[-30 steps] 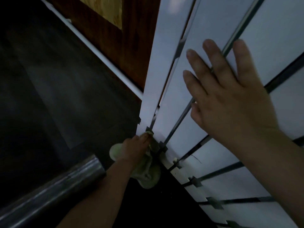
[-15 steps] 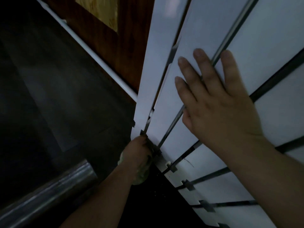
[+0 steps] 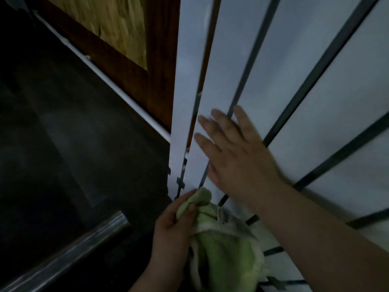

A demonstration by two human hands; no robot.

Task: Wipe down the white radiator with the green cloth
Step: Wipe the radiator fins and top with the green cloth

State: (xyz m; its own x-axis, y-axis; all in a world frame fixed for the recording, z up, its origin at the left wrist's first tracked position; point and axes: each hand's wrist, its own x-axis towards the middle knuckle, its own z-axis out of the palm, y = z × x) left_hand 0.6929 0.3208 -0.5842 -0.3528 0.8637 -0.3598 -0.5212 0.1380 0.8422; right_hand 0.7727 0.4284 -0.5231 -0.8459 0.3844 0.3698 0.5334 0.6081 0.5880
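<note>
Left hand [image 3: 172, 226] grips cloth [image 3: 223, 256] — at radiator [image 3: 294, 81].

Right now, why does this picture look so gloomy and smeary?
Head view: dim light, the floor nearly black, the white radiator the brightest area, reading grey-blue. Head view: motion blur softens the right hand flat on it, the green cloth in the left hand, and the wooden panel grain. Head view: the wide lens makes the radiator fan outward.
</note>
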